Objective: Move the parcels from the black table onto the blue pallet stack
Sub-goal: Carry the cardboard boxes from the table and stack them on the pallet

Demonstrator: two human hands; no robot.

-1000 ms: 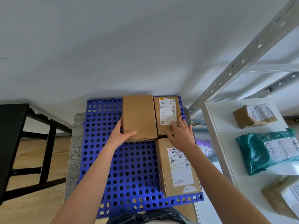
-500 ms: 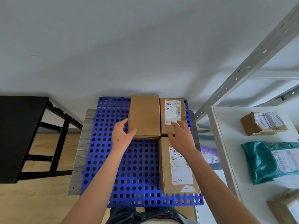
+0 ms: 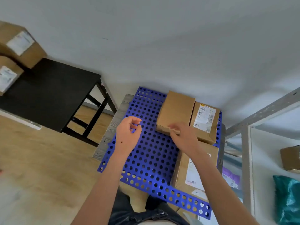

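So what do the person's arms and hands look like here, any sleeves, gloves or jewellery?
Both forearms are bare, with no sleeves in view. The left hand and right hand wear no gloves, and no rings, watch or bracelets show. The left hand has a small dark spot on its back. The right hand's fingers are motion-blurred.

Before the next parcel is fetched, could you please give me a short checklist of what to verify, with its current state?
1. Left hand free: ok, open over the blue pallet, holding nothing.
2. Right hand free: cannot tell, its blurred fingers sit at the near edge of the plain box.
3. Parcels placed so far lie flat: ok, the plain box, the labelled box beside it and the long box nearer the person all rest on the pallet.
4. Free pallet space: ok, the left part is bare.
5. Parcels left on the black table: ok, two boxes at its far end.
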